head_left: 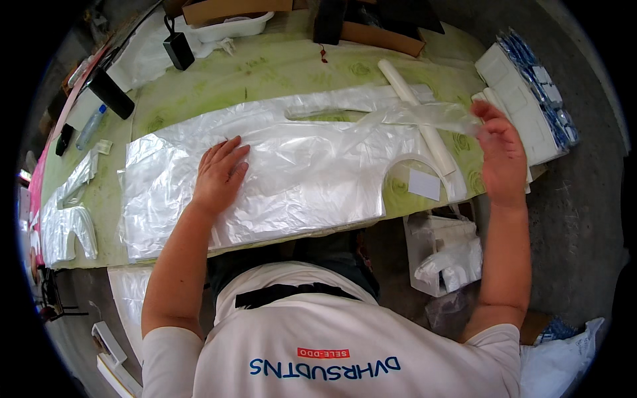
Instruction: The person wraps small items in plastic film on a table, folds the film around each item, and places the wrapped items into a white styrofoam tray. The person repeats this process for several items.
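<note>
A stack of thin, clear plastic aprons (298, 179) lies spread over the table, with a rounded cut-out at its right end and a long slot toward the far side. My left hand (222, 174) rests flat on the stack's left part, fingers spread. Out past the right end, my right hand (502, 156) is raised with its fingers closed on the end of a plastic strip (431, 116), which stretches back to the top layer. Beneath that strip a white roll (424, 119) lies slantwise across the stack. A small white card (424, 185) shows inside the rounded cut-out.
Green-patterned cloth covers the table (265, 73). Cut plastic pieces (70, 232), a bottle (91, 127) and a black cylinder (111, 93) are at left. Cardboard boxes (381, 36) stand at the far side. Blue-and-white packets (537, 86) lie right; a white bin (444, 255) stands below the front edge.
</note>
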